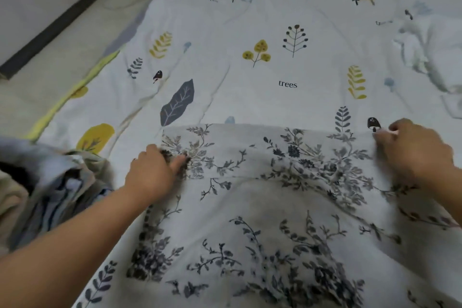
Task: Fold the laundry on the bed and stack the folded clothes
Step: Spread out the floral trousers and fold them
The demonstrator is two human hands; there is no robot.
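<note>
1. On the bed (pixel 275 20), a floral cloth (pixel 262 207) lay spread flat, its far edge straight between both hands.
2. The left hand (pixel 150 172) pinched that edge's left corner, fingers curled into the fabric.
3. The right hand (pixel 410 150) clenched the right corner.
4. Beyond the grips the printed sheet (pixel 287 70) lay open.
5. Left of the left grip sat a laundry heap (pixel 50 187), near the bed's edge.

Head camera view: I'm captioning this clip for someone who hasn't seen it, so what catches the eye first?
A grey floral-print cloth is spread across the near half of the bed, with the left hand and right hand gripping its far corners. Beyond lies the bedsheet printed with leaves and trees. A rumpled laundry pile sits at left.
</note>
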